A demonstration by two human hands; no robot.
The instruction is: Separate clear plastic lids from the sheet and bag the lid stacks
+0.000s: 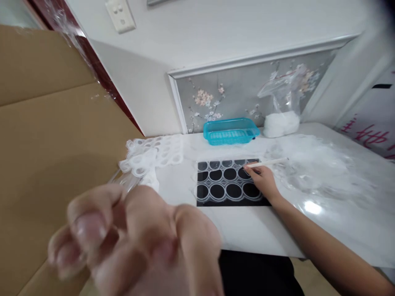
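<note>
My left hand point(145, 238) is raised close to the camera, large and slightly blurred. Its fingers are curled in and the thumb lies against them; whatever they may hold is hidden. My right hand point(262, 179) grips a slim white pen-like stick point(271, 161) over the upper right of a black mat point(230, 203). On that mat lies a clear-white plastic sheet with rows of oval rings point(226, 181). The fingers of my right hand rest at the sheet's right side, covering part of it.
White ring sheets point(154, 154) are piled at the table's left. A blue plastic basket point(231, 131) stands by the wall, beside a clear bag with white contents point(282, 123). Crumpled clear plastic point(324, 164) covers the right. A large cardboard box point(58, 156) borders the left.
</note>
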